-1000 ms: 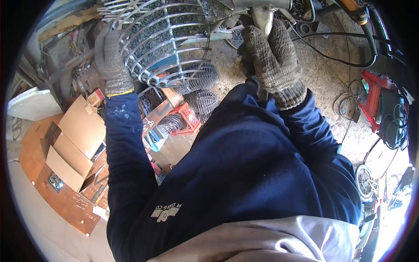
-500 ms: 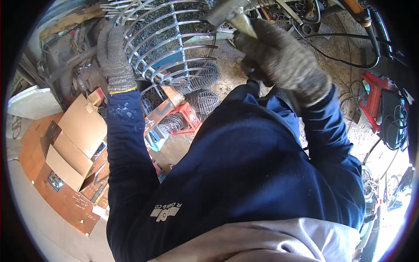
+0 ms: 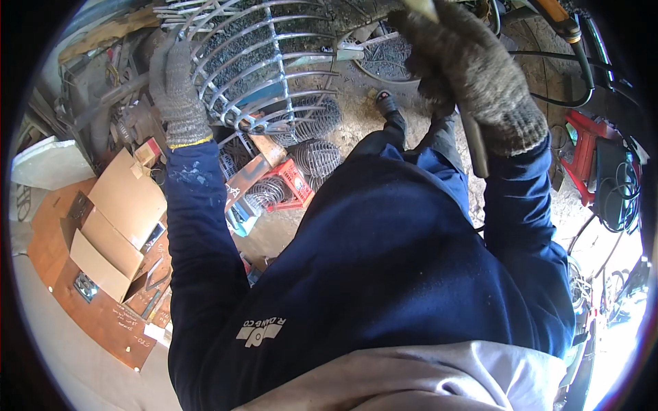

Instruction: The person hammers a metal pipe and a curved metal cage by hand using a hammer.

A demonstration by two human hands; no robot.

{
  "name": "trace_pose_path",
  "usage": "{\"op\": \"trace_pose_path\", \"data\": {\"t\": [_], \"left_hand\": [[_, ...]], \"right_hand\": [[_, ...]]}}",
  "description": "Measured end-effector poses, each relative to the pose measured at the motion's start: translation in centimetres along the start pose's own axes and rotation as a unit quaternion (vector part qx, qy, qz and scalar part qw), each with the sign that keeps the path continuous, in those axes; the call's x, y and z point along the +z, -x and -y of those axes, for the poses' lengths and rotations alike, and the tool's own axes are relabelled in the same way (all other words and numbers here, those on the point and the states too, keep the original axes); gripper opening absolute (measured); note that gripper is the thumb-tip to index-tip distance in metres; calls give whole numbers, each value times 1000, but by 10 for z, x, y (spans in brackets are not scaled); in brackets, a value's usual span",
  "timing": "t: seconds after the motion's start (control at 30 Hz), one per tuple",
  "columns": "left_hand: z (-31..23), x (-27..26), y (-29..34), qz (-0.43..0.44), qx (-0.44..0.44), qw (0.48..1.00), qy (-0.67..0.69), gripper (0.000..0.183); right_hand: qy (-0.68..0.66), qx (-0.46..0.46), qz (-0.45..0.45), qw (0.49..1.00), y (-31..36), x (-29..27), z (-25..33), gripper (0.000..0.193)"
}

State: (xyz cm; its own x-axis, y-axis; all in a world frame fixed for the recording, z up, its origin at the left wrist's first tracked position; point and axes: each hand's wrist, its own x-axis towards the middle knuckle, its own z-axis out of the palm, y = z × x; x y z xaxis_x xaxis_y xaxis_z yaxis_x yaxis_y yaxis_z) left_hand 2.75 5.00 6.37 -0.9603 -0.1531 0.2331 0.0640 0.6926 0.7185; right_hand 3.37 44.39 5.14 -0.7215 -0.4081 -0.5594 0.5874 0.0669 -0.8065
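Note:
A curved cage of bare metal rods point(image 3: 278, 53) is at the upper left, with ribs crossing a long bar. My left hand point(image 3: 181, 92), in a grey knit glove, has its fingers wrapped round the cage's left edge. Up and to the right, my gloved right hand point(image 3: 483, 79) is closed round a hammer point(image 3: 474, 144). The lower end of its handle sticks out below the hand beside my wrist. The hammer's head lies beyond the top edge of the picture. The hammer is apart from the cage.
Below the cage are more wire cages point(image 3: 317, 159) and an orange-red plastic crate point(image 3: 295, 181). An open cardboard box point(image 3: 113, 229) sits on a brown board at left. A black hose point(image 3: 579, 103) and a red metal piece point(image 3: 581, 154) are at right.
My right hand has moved up and to the right with the hammer, away from the cage, and the hammer's head has left the picture. My left hand keeps its hold.

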Motion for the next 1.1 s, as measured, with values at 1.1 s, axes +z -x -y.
{"op": "trace_pose_path", "data": {"t": [1.1], "left_hand": [[-5, -1, -4, 2, -14, 1000, 20, 38]], "right_hand": [[-115, -81, -98, 985, 9, 22, -56, 48]]}}
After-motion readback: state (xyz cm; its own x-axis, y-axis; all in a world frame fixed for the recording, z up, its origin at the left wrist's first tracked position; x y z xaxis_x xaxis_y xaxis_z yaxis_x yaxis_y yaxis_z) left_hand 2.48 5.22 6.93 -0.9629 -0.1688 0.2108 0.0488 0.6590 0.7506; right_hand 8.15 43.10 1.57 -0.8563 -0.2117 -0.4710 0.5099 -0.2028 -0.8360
